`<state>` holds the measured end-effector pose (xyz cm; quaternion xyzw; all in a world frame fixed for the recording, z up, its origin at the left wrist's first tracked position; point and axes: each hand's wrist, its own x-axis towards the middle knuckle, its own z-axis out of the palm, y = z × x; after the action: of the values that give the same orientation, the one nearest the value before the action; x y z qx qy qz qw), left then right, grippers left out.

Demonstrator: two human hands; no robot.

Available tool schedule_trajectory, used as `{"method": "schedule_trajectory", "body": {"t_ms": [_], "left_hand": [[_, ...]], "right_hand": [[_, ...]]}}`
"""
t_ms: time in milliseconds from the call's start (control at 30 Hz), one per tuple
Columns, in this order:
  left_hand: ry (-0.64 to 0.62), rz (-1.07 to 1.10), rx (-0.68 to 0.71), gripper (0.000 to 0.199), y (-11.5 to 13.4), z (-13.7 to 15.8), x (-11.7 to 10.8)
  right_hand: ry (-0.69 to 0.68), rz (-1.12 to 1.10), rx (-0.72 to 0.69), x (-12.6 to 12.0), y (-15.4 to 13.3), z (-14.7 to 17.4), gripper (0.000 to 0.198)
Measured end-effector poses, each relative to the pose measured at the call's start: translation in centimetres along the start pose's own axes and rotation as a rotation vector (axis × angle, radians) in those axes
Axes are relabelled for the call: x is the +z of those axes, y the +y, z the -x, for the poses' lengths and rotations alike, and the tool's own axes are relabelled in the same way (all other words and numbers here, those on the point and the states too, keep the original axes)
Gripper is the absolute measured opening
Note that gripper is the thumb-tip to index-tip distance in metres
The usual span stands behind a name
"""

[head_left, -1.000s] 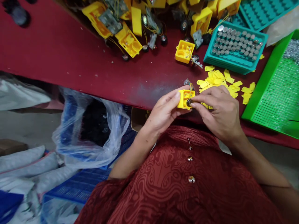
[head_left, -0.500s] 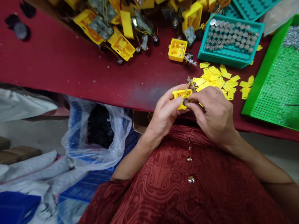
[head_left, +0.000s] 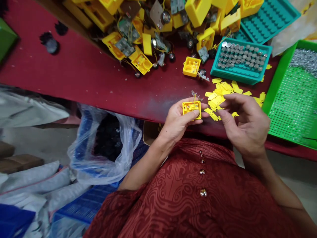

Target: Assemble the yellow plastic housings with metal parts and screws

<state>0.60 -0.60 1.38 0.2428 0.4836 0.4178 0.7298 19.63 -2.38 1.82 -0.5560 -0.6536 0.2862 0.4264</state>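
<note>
My left hand grips a small yellow plastic case, its open side facing up. The thumb presses inside the case at its lower right corner, over a dark round part. Thin yellow wires run from the case to a small circuit board hanging past its far edge. To the right, my right hand is raised with thumb and fingers apart, nothing visible between them. It hovers by a pile of flat yellow covers. Another open yellow case with wired parts lies farther up the table.
A stack of teal trays holds rows of silver button cells. On the right stands a green perforated basket with small metal pieces. Yellow cases and circuit boards heap at the back. A plastic-lined blue crate stands below the table.
My right hand has let go of the dark round part at the yellow case and moved right, opening. The left hand keeps its hold. The camera view has shifted slightly.
</note>
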Motion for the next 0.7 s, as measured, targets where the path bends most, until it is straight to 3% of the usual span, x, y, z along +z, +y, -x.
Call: {"method": "schedule_trajectory", "body": {"t_ms": [133,233,367,433,700], "left_hand": [[-0.074,0.002,0.008,0.055,0.3,0.2,0.0],[-0.164,-0.001,-0.016,0.052,0.9,1.1,0.2],[-0.242,0.08,-0.063,0.043,2.0,2.3,0.2],[-0.285,0.155,-0.099,0.039,2.4,2.6,0.3],[-0.401,0.255,-0.191,0.036,2.3,2.6,0.5]], "right_hand": [[0.035,-0.004,-0.019,-0.1,0.4,-0.2,0.02],[-0.012,0.007,-0.017,-0.4,0.9,-0.7,0.017],[-0.171,0.014,-0.058,-0.3,1.6,-1.4,0.04],[-0.187,-0.011,-0.088,0.3,1.9,-1.5,0.046],[0.111,-0.139,-0.398,1.5,1.2,-2.1,0.009]]}}
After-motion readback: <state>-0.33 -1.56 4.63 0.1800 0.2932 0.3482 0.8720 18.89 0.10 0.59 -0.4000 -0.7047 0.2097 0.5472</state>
